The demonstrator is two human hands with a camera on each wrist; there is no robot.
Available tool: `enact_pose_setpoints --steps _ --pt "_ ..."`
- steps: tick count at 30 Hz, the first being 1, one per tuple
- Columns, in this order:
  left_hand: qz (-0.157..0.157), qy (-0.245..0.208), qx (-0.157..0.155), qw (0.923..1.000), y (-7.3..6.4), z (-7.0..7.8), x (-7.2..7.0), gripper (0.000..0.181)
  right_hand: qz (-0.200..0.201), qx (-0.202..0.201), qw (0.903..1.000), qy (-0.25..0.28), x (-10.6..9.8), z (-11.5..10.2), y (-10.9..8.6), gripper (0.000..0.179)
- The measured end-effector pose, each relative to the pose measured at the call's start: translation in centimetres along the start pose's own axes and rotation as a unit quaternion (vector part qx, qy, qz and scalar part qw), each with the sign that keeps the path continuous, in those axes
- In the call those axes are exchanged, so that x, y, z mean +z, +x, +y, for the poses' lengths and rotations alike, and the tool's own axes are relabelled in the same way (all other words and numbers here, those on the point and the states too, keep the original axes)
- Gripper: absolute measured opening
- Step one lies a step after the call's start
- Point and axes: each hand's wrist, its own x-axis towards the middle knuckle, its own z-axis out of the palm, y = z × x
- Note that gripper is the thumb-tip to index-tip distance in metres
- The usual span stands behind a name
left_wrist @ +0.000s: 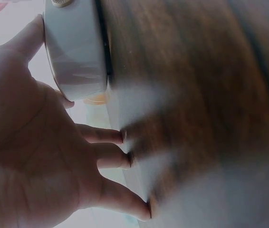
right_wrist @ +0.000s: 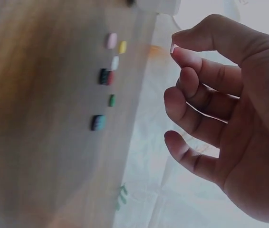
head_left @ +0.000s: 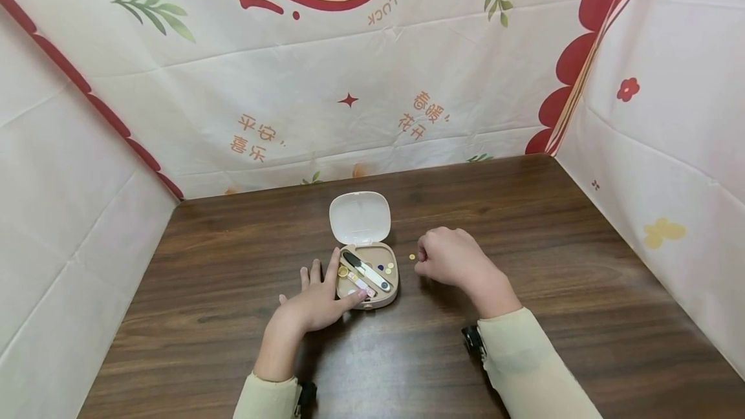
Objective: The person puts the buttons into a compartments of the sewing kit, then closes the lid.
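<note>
A small beige case (head_left: 388,296) with compartments sits on the table, its whitish lid (head_left: 360,217) raised at the back. Inside lie a black-and-white slim tool (head_left: 367,270), a pink-and-white strip (head_left: 359,284), a yellow ring (head_left: 343,271) and several small discs (head_left: 389,268). My left hand (head_left: 317,302) steadies the case, index finger along its left side and thumb at the front rim, the other fingers spread on the table. To the right of the case, my right hand (head_left: 456,260) pinches a small thin pale piece (right_wrist: 172,47) between thumb and index finger.
A small yellow disc (head_left: 412,257) lies between the case and the right hand. In the right wrist view, several small coloured pieces (right_wrist: 111,41) lie on the wooden table (head_left: 204,315). Printed white cloth (head_left: 326,102) hangs along the back and sides.
</note>
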Motion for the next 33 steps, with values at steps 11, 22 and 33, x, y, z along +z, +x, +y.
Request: enact_pose_setpoints --steps 11,22,33 --pt "-0.003 0.001 -0.001 1.0 0.1 0.0 -0.2 0.105 0.015 -0.042 0.9988 -0.019 -1.4 -2.3 2.1 0.015" --pt "-0.008 -0.006 -0.004 0.9999 0.1 0.1 -0.1 0.105 0.001 -0.061 0.998 -0.016 -0.4 -3.7 3.3 0.024" --pt "-0.006 -0.005 -0.003 1.0 0.2 0.0 -0.1 0.105 -0.012 -0.051 0.9986 -0.011 0.9 -4.0 3.5 0.024"
